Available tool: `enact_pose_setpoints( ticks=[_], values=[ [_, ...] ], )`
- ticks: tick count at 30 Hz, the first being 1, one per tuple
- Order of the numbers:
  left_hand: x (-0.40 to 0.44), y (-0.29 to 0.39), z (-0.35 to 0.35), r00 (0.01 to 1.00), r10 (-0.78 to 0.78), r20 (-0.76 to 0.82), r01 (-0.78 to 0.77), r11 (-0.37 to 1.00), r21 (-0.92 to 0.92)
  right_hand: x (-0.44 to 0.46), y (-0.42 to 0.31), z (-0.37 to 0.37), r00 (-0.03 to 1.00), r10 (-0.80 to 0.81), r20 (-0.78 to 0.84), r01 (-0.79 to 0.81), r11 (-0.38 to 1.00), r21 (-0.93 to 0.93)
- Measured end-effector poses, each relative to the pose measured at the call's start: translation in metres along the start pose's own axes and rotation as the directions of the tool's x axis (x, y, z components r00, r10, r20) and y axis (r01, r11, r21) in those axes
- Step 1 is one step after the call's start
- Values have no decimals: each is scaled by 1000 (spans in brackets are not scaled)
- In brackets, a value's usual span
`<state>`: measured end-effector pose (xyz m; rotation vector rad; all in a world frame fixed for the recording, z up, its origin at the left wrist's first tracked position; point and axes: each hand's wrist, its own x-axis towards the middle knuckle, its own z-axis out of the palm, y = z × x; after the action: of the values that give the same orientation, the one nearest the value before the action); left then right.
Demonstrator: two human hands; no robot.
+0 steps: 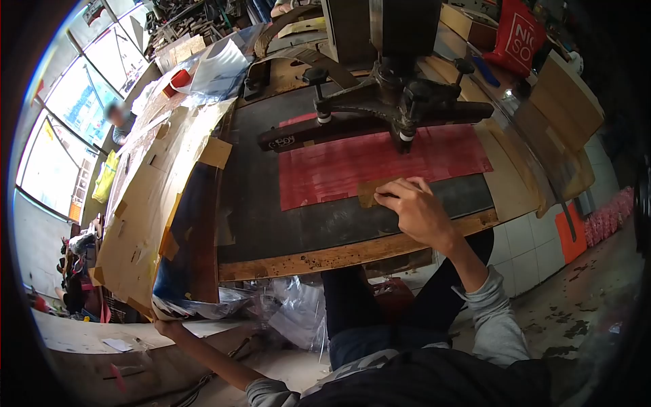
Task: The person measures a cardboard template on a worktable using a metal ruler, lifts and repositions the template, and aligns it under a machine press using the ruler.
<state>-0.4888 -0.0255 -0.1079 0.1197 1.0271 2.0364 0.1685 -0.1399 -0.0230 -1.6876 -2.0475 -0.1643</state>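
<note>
A red sheet (pixel 319 172) lies flat on the dark work surface, under the dark beam (pixel 434 115) of a press. A small brown piece, like tape or card (pixel 367 195), sits at its near edge. My right hand (pixel 419 211) is over that edge, thumb and fingertips closed together on the brown piece. Down at the left, my left hand (pixel 167 328) is at the lower corner of a leaning stack of pale and dark blue sheets (pixel 146 224). Its fingers are mostly hidden by the stack, so their grip does not show.
A wooden edge (pixel 366 249) runs along the front of the work surface. Clear plastic (pixel 295 312) hangs below it. Cardboard (pixel 566 108) and a red bag (pixel 519 37) stand at the right. Far left, another person (pixel 122 125) is near the windows.
</note>
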Motion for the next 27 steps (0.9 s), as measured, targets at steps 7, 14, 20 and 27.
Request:
enact_pose_setpoints(
  ticks=[7,14,20,27],
  values=[
    [-3,1,-4,1000,5,-9,-4,998,62,8,3,4,997,-5,-81,7,1000,24],
    [-25,-2,20,988,18,-155,-12,999,37,4,-7,9,984,72,-160,-64,997,53],
    [-16,-3,19,993,73,-92,-67,996,61,-16,8,-2,975,185,-126,-157,966,206],
    [-16,-9,19,989,35,-142,-31,999,36,-19,-19,9,986,65,-152,-53,995,86]
  ],
)
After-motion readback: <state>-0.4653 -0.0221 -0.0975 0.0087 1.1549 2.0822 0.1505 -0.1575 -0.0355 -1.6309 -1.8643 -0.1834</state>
